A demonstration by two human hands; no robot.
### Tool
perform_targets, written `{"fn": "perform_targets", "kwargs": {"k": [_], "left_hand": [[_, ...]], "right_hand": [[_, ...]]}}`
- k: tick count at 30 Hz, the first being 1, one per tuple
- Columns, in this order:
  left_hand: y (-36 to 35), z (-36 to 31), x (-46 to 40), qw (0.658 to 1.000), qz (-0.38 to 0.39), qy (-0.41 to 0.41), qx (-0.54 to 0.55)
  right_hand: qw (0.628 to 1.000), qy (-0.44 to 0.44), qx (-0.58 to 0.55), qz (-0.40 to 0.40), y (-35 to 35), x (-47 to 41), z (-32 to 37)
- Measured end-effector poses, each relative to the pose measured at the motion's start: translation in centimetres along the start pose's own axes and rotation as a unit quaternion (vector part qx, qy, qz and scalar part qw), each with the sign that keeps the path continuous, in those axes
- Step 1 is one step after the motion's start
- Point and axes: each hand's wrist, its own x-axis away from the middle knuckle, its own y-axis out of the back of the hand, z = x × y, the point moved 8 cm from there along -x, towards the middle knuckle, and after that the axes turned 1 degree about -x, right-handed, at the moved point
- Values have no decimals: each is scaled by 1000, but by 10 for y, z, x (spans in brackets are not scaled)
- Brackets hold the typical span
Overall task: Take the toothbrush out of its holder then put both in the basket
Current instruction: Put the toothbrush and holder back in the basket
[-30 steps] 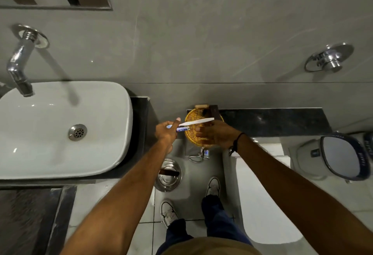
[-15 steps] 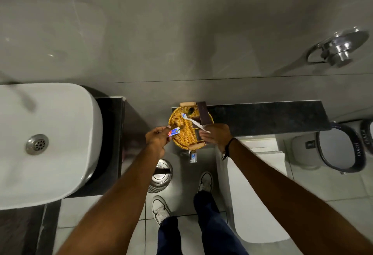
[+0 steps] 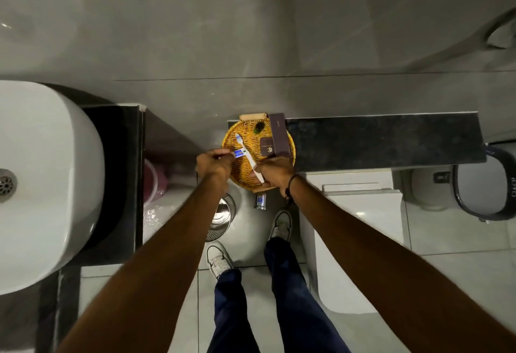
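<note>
Right hand grip pinches toothbrush handle end over wicker basket; left hand pinches blue holder, apparently; both light, rigid, slippery.

dim indoor light | soft motion blur | wide-angle edge distortion

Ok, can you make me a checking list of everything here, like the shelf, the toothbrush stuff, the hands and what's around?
Surface: dark stone ledge, bare to the right of the basket.
Job's things: white toothbrush over the wicker basket; blue and white holder at the basket's left edge.
Clutter: two brown boxes and a small dark bottle in the basket.
Grips: right hand holds the toothbrush handle; left hand holds the holder.
Cables: nothing seen.
Surroundings: white sink on the left, toilet on the right, steel bin on the floor.
</note>
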Motion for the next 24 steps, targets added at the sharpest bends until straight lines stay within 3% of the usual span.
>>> {"fn": "perform_targets", "kwargs": {"k": [4,9,14,19,24], "left_hand": [[-4,-1,9,998,-54,15,-2],[-12,-3,14,996,-34,45,-65],[-19,-21,12,980,-12,-39,-194],[-29,-29,17,918,42,-151,-365],[-41,-26,29,818,102,-241,-511]], "right_hand": [[998,15,46,-32,0,-4,1],[989,60,123,-59,5,-5,12],[968,94,224,-67,8,-13,23],[951,104,277,-91,7,-20,25],[930,114,327,-119,4,-15,26]]}}
